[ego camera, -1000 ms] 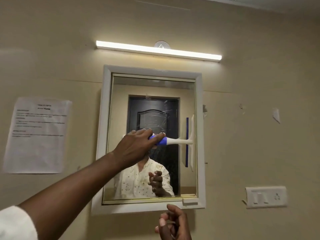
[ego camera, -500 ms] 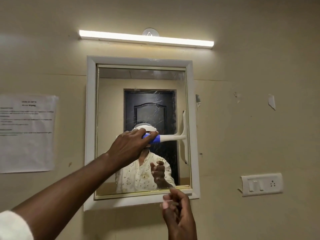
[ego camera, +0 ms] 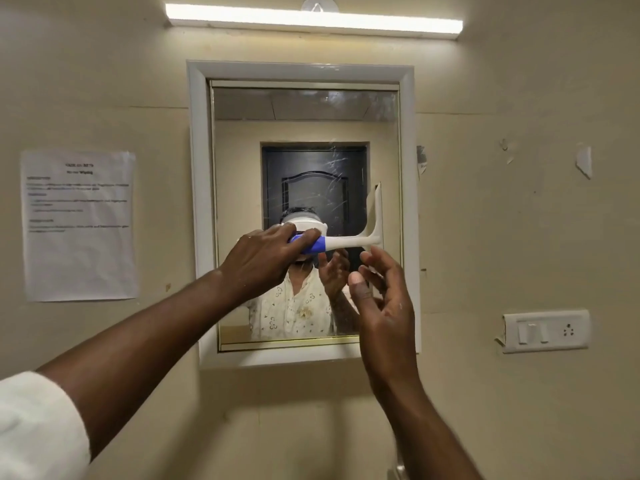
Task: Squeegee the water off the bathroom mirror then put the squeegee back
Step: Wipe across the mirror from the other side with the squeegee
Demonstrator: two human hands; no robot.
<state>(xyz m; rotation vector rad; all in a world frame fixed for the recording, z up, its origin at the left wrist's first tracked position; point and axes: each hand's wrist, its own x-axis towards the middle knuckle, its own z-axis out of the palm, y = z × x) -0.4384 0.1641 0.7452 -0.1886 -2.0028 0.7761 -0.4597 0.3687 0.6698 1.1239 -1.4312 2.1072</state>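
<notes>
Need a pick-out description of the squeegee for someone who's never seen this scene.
Find the white-framed mirror under the tube light. Against the right side of its glass, the left hand holds the squeegee. It is the only tool there: blue grip, white neck, and an upright white blade.

Location: a bathroom in a home. Evidence: a white-framed wall mirror (ego camera: 202, 202) directly ahead of the hands, a tube light (ego camera: 313, 20) above them, a switch plate (ego camera: 546, 331) right of them on painted wall.

Glossy streaked mirror (ego camera: 304, 133) glass, smooth plastic squeegee (ego camera: 349, 241), matt wall (ego camera: 519, 98).
</notes>
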